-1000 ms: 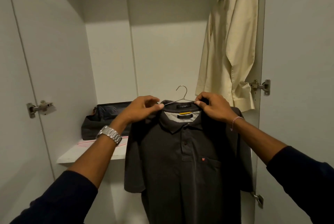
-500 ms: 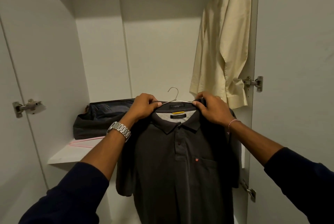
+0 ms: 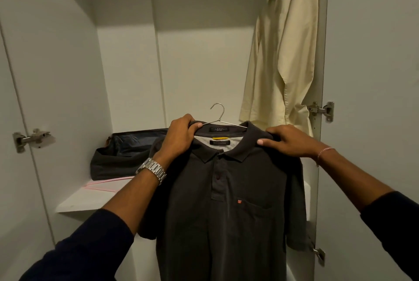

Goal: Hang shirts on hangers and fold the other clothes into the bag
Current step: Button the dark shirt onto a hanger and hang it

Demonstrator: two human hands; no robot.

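Polo shirt (image 3: 226,201) held at collar, left hand (image 3: 179,138), right hand (image 3: 288,142)

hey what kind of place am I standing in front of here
Most likely an open white wardrobe: a cream shirt hangs at the top right, door hinges sit on both sides, and a dark bag rests on the shelf.
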